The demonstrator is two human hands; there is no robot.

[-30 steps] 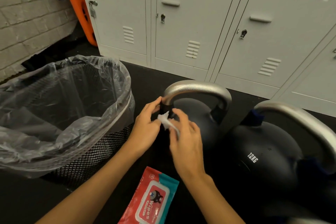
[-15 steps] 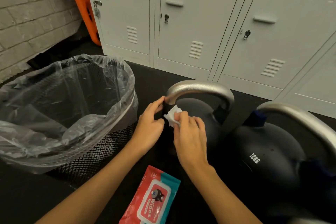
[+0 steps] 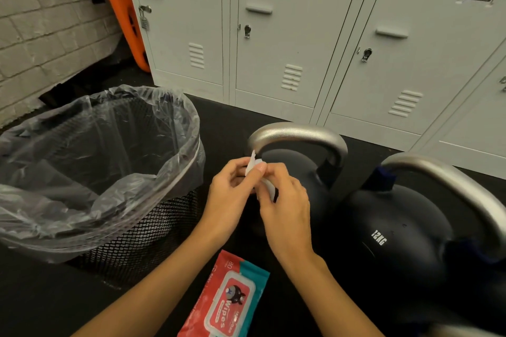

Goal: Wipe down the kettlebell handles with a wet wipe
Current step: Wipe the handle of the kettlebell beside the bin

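Since the earlier frame, the wet wipe (image 3: 258, 175) has come off the lower left leg of the handle and now sits bunched between both hands, just in front of that leg.

At the far left of the floor (image 3: 41, 295) stands a black mesh bin (image 3: 131, 238) lined with a clear plastic bag (image 3: 90, 161). To its right, the left hand (image 3: 230, 186) pinches the upper edge of the wipe between thumb and fingers. Below the hands, at the near edge of the view, a red and teal pack of wipes (image 3: 228, 301) lies flat on the floor, lid closed. The right hand (image 3: 284, 200) has its fingers curled round the lower part of the same wipe, its thumb meeting the left hand's fingertips. Behind the hands stands the first kettlebell (image 3: 298, 169), black with a steel handle (image 3: 298, 134). Just beside it to the right stands a second kettlebell (image 3: 397, 230), marked 12KG, whose handle (image 3: 451, 183) arches toward the right edge. White lockers (image 3: 273, 35) line the back.
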